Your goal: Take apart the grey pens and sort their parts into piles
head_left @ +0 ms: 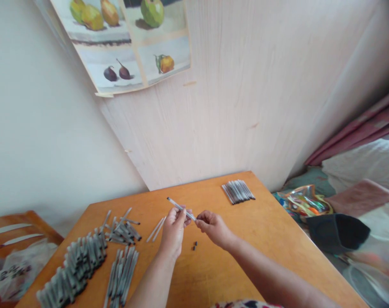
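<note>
A slim clear pen with a dark tip slants above the middle of the table. My left hand is closed around its barrel. At the pen's near right end, the fingers of my right hand pinch together; whether they also hold a small part there is hidden. Two small black plugs lie on the wood just below my hands. Left of my left hand rest two thin whitish tubes, side by side.
A big heap of grey-clear pens covers the table's left side, with a loose pile and a bundle beside it. A neat row of pens lies at the back right of the wooden table. A wall stands behind.
</note>
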Action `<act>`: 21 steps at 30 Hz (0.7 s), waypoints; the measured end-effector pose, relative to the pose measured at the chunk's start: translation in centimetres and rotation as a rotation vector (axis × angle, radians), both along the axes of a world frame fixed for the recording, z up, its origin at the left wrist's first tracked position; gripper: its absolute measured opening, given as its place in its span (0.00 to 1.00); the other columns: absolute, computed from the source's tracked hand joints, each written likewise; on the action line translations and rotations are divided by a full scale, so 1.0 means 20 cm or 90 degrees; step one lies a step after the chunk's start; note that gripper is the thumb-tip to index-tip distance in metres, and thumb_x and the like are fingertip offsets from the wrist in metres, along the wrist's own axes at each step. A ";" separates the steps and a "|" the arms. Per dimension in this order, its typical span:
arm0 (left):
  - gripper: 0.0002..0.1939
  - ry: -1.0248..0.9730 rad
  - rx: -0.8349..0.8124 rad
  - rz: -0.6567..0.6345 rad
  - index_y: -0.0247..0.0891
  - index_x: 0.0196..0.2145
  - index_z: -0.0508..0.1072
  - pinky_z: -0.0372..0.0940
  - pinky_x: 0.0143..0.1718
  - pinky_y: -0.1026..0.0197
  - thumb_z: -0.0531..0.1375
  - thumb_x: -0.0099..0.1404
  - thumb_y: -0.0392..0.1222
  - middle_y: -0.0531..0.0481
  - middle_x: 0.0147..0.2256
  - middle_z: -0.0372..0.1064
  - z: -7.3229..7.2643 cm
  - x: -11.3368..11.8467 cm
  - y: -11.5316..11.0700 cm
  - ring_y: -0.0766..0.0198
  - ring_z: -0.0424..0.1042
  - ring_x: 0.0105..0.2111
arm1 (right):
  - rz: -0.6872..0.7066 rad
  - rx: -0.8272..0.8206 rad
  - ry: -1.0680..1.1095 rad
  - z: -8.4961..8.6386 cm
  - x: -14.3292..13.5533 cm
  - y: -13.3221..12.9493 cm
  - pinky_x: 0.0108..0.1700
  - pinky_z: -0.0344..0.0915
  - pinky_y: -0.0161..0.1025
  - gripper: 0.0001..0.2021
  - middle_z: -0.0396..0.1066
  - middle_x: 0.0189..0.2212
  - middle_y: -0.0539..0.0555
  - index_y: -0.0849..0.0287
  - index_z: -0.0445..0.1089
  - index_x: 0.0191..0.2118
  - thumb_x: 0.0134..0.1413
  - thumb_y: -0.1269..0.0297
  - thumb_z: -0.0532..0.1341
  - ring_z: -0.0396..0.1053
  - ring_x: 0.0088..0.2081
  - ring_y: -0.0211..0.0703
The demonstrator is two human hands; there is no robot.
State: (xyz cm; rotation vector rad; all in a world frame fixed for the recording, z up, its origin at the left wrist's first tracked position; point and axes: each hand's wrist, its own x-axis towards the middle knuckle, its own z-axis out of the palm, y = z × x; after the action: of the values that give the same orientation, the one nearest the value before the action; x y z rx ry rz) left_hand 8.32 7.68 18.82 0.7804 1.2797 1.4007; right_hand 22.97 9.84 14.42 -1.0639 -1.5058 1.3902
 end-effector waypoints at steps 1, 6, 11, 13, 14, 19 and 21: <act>0.22 0.003 -0.002 -0.003 0.35 0.43 0.68 0.66 0.41 0.56 0.65 0.55 0.51 0.43 0.39 0.73 -0.01 0.00 0.00 0.60 0.74 0.38 | 0.004 0.001 -0.001 -0.01 0.01 0.00 0.27 0.55 0.32 0.09 0.62 0.21 0.45 0.59 0.65 0.28 0.53 0.59 0.59 0.57 0.23 0.33; 0.21 0.036 0.000 -0.017 0.36 0.43 0.68 0.66 0.41 0.57 0.64 0.57 0.51 0.44 0.39 0.73 -0.01 0.02 0.01 0.62 0.73 0.37 | 0.001 -0.007 -0.006 -0.03 0.03 0.00 0.27 0.55 0.32 0.10 0.62 0.21 0.45 0.59 0.66 0.30 0.53 0.57 0.60 0.57 0.23 0.33; 0.22 0.079 0.008 -0.022 0.36 0.43 0.69 0.65 0.39 0.60 0.64 0.57 0.53 0.45 0.37 0.73 0.00 0.04 0.01 0.63 0.73 0.35 | -0.047 -0.001 0.002 0.01 0.05 0.02 0.26 0.55 0.32 0.12 0.62 0.20 0.46 0.59 0.68 0.32 0.55 0.54 0.58 0.58 0.23 0.34; 0.23 0.084 0.005 -0.027 0.35 0.44 0.70 0.65 0.38 0.60 0.64 0.56 0.53 0.45 0.37 0.73 0.00 0.04 0.00 0.63 0.72 0.35 | -0.062 0.010 0.010 0.03 0.05 0.03 0.26 0.55 0.32 0.12 0.62 0.21 0.46 0.59 0.68 0.32 0.55 0.54 0.58 0.58 0.23 0.34; 0.22 0.089 0.003 -0.032 0.36 0.43 0.70 0.65 0.38 0.61 0.64 0.56 0.53 0.45 0.37 0.73 0.00 0.04 0.01 0.63 0.72 0.35 | -0.067 0.013 0.012 0.04 0.05 0.04 0.27 0.56 0.32 0.12 0.62 0.21 0.46 0.59 0.67 0.31 0.54 0.54 0.58 0.58 0.24 0.34; 0.18 0.155 0.010 -0.078 0.38 0.41 0.73 0.63 0.38 0.62 0.64 0.56 0.51 0.48 0.33 0.73 -0.04 0.04 0.01 0.62 0.71 0.34 | -0.088 0.017 0.031 0.08 0.04 0.02 0.28 0.58 0.33 0.13 0.64 0.23 0.48 0.58 0.68 0.33 0.54 0.53 0.59 0.60 0.26 0.35; 0.14 0.221 0.024 -0.111 0.40 0.38 0.75 0.63 0.37 0.62 0.63 0.57 0.48 0.49 0.30 0.72 -0.07 0.03 0.00 0.61 0.70 0.32 | -0.107 0.019 0.049 0.08 0.04 0.02 0.29 0.59 0.33 0.14 0.66 0.24 0.49 0.58 0.69 0.37 0.54 0.52 0.59 0.61 0.26 0.36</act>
State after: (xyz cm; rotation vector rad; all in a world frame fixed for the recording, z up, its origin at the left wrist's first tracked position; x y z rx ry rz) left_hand 8.98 7.75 17.47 1.1698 1.4115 1.1847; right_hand 23.78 10.23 16.07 -1.0800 -1.3464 1.2741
